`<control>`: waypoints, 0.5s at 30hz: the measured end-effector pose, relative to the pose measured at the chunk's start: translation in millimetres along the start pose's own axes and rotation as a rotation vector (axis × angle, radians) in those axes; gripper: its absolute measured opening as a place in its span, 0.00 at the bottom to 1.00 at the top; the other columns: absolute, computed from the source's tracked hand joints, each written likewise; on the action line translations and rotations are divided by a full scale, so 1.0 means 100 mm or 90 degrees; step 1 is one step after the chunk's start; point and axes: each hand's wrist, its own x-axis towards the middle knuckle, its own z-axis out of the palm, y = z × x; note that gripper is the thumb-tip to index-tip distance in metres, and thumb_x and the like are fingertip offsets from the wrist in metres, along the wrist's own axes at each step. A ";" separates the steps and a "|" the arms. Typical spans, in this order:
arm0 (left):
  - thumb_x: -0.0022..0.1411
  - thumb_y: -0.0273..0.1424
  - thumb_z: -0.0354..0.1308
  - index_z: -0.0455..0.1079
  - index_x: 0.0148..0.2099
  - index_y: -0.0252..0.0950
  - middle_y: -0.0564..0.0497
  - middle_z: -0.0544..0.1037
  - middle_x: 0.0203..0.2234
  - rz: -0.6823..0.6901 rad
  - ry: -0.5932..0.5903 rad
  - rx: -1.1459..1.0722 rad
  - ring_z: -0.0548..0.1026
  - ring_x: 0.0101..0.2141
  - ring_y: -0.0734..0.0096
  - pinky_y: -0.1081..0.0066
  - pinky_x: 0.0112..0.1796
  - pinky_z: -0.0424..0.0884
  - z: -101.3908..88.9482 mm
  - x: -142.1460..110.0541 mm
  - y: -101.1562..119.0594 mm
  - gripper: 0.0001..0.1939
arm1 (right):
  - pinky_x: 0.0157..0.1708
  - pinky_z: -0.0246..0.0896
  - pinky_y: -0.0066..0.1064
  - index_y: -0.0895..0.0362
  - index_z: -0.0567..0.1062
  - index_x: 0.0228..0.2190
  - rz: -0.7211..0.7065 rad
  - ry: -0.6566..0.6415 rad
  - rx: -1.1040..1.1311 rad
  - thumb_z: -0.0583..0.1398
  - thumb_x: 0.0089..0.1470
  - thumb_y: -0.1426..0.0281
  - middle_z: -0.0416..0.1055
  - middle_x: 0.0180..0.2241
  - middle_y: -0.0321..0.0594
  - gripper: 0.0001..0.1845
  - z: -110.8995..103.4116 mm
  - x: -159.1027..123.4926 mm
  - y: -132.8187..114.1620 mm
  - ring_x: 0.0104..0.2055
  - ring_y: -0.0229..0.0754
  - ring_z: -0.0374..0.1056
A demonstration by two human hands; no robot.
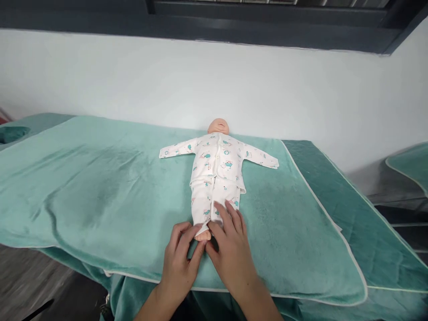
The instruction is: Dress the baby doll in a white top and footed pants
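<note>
A baby doll lies on its back with its head toward the wall and its arms spread. It wears a white printed long-sleeved top and matching white trousers. One bare foot shows below the trouser leg on the left. My left hand is closed at that leg's cuff, with its thumb beside the foot. From the other side my right hand pinches the same cuff, its outer fingers lying over the other trouser leg. That leg's end is hidden behind my right hand.
A light green blanket with a pale edge lies under the doll, over a darker green cover. Behind stands a white wall below a dark frame. Another green-covered surface is at far right.
</note>
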 end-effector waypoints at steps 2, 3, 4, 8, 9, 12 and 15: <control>0.68 0.31 0.56 0.68 0.58 0.46 0.45 0.72 0.46 -0.004 0.016 0.008 0.76 0.46 0.61 0.61 0.43 0.79 -0.02 -0.01 0.00 0.17 | 0.63 0.53 0.67 0.53 0.73 0.37 -0.002 0.023 0.013 0.59 0.59 0.73 0.64 0.63 0.46 0.05 0.00 0.03 -0.03 0.70 0.61 0.51; 0.68 0.31 0.56 0.68 0.58 0.46 0.44 0.72 0.45 -0.004 0.025 0.012 0.76 0.46 0.60 0.61 0.43 0.79 -0.03 -0.02 -0.01 0.17 | 0.63 0.53 0.66 0.52 0.72 0.35 -0.004 0.034 0.025 0.58 0.59 0.74 0.66 0.62 0.45 0.04 -0.01 0.04 -0.04 0.69 0.60 0.53; 0.68 0.31 0.56 0.67 0.58 0.47 0.45 0.72 0.44 -0.003 0.035 0.015 0.76 0.45 0.60 0.60 0.42 0.79 -0.03 -0.02 -0.01 0.17 | 0.63 0.54 0.65 0.52 0.72 0.34 -0.007 0.046 0.040 0.58 0.59 0.74 0.67 0.61 0.44 0.05 -0.03 0.04 -0.06 0.69 0.58 0.54; 0.66 0.29 0.57 0.64 0.58 0.47 0.47 0.75 0.41 0.027 0.064 0.034 0.76 0.40 0.61 0.61 0.38 0.78 0.00 0.00 -0.01 0.19 | 0.65 0.54 0.60 0.51 0.70 0.36 -0.026 0.081 0.091 0.56 0.58 0.77 0.70 0.57 0.42 0.08 -0.11 -0.01 -0.16 0.66 0.53 0.58; 0.66 0.29 0.58 0.64 0.59 0.47 0.47 0.75 0.40 0.036 0.066 0.043 0.76 0.39 0.61 0.61 0.37 0.78 0.01 0.01 -0.02 0.20 | 0.65 0.55 0.59 0.51 0.70 0.37 -0.028 0.088 0.101 0.55 0.57 0.77 0.70 0.57 0.42 0.09 -0.11 -0.02 -0.18 0.66 0.52 0.59; 0.65 0.29 0.59 0.64 0.59 0.46 0.47 0.76 0.38 0.057 0.055 0.053 0.76 0.35 0.63 0.63 0.35 0.77 0.05 0.05 -0.06 0.21 | 0.64 0.58 0.57 0.52 0.70 0.37 -0.017 0.098 0.125 0.55 0.57 0.78 0.70 0.56 0.43 0.10 -0.08 -0.05 -0.18 0.65 0.51 0.60; 0.64 0.29 0.60 0.65 0.58 0.46 0.47 0.77 0.37 0.070 0.047 0.063 0.76 0.36 0.61 0.61 0.36 0.76 0.09 0.03 -0.13 0.21 | 0.64 0.58 0.59 0.52 0.70 0.38 -0.009 0.090 0.110 0.56 0.58 0.77 0.70 0.56 0.44 0.09 -0.01 -0.08 -0.14 0.65 0.52 0.60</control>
